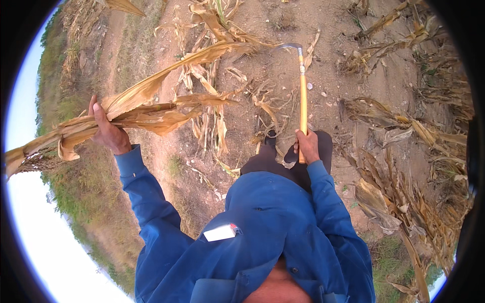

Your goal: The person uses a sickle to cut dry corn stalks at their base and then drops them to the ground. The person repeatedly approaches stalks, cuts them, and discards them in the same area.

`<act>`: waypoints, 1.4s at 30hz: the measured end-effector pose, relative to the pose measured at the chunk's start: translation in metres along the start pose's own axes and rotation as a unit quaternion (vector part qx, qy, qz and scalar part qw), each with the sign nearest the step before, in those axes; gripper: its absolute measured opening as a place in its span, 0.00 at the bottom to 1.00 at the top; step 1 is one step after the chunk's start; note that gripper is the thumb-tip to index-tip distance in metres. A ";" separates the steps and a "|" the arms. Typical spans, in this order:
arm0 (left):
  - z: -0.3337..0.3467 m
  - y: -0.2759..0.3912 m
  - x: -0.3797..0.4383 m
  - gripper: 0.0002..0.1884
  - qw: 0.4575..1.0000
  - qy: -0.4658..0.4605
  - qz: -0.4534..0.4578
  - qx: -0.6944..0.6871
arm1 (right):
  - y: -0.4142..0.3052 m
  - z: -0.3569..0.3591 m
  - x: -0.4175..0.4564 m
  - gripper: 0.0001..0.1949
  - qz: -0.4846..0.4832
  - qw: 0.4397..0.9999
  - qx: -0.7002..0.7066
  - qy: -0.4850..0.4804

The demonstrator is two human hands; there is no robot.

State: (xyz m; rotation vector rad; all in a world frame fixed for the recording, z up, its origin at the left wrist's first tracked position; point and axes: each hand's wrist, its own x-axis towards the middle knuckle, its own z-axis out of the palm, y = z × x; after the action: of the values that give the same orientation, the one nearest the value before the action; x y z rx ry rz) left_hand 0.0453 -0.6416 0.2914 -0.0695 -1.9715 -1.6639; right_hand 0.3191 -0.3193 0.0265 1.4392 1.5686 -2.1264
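My left hand [110,132] is closed around a dry stalk with long withered leaves [151,89], held out at the left; a brown seed head [41,161] shows near its outer end. In my right hand [307,146] is the lower end of the yellow wooden handle of a sickle [303,94]. The sickle points away from me, its curved metal blade [288,46] turned left. The blade tip lies close to a dry leaf; whether they touch I cannot tell.
Dry stalks and leaves [210,125] lie or stand ahead on bare, stony soil [265,68]. More withered stalks [394,189] crowd the right side. Grass and green bushes [75,189] border the left. My feet are just ahead of my body, with dry leaves around the left shoe [270,138].
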 end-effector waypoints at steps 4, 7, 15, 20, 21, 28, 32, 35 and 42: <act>0.072 -0.004 -0.004 0.26 0.994 -0.101 -0.023 -0.038 | -0.044 0.022 0.025 0.15 -0.080 0.993 -0.087 0.007; 0.127 -0.007 0.006 0.27 0.992 -0.106 -0.019 -0.073 | -0.078 0.040 0.052 0.15 -0.094 0.992 -0.084 -0.019; 0.256 -0.021 0.052 0.30 0.998 -0.065 -0.019 0.012 | -0.148 0.044 0.130 0.16 -0.118 0.973 -0.120 -0.157; 0.304 -0.053 0.086 0.30 0.998 -0.029 -0.040 -0.032 | -0.170 0.021 0.150 0.16 -0.126 0.955 -0.143 -0.227; 0.309 -0.061 0.094 0.31 0.998 -0.009 -0.044 -0.034 | -0.173 0.017 0.151 0.16 -0.109 0.954 -0.139 -0.241; 0.322 -0.112 0.124 0.30 0.986 -0.074 -0.086 -0.122 | -0.193 0.011 0.152 0.15 -0.063 0.950 -0.149 -0.267; 0.336 -0.126 0.145 0.19 0.979 -0.114 -0.157 -0.062 | -0.193 0.017 0.151 0.14 -0.029 0.947 -0.148 -0.284; 0.348 -0.133 0.156 0.17 0.979 -0.099 -0.142 -0.106 | -0.185 0.024 0.149 0.13 -0.011 0.947 -0.165 -0.276; 0.349 -0.142 0.153 0.15 0.981 -0.039 -0.089 -0.170 | -0.174 0.036 0.145 0.11 0.063 0.956 -0.146 -0.246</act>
State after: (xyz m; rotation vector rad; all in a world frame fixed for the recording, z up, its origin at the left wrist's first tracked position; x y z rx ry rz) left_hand -0.2687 -0.3981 0.2038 -0.0872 -1.7705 -2.1321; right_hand 0.1163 -0.2113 0.0357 0.8097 1.4673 -1.8841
